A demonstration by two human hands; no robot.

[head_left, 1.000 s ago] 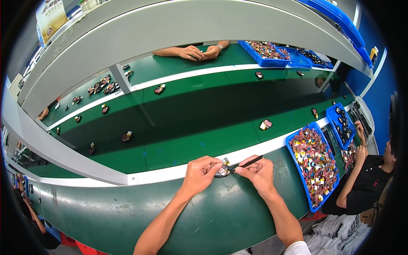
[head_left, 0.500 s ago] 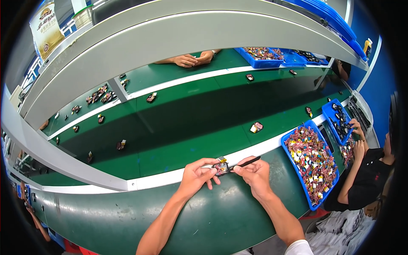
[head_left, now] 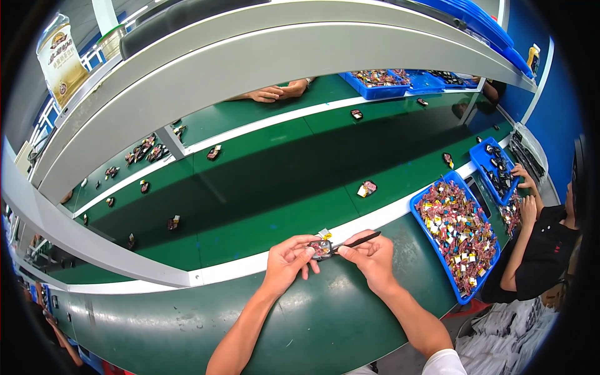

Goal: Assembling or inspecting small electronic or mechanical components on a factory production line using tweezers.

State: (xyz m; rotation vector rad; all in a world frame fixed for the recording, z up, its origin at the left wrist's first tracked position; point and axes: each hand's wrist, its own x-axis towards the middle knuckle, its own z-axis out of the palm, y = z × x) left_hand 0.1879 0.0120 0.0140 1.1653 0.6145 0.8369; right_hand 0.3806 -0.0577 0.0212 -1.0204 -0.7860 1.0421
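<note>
My left hand (head_left: 289, 257) pinches a small dark part with red and yellow bits (head_left: 320, 247) over the near edge of the green belt (head_left: 275, 194). My right hand (head_left: 369, 255) grips a thin black tool (head_left: 361, 240) whose tip meets that part. Both hands sit close together, fingers curled. A blue tray of several small red and yellow parts (head_left: 459, 231) lies just right of my right hand.
More small parts dot the belt, one (head_left: 366, 188) just beyond my hands. Another person's hands (head_left: 275, 93) rest at the far side. A person in black (head_left: 544, 240) works at blue trays (head_left: 498, 170) on the right. A grey shelf (head_left: 250, 56) arches overhead.
The view has tilted slightly, so the belt and parts appear lower. My hands stay together on the small part and tool with little visible shift.
</note>
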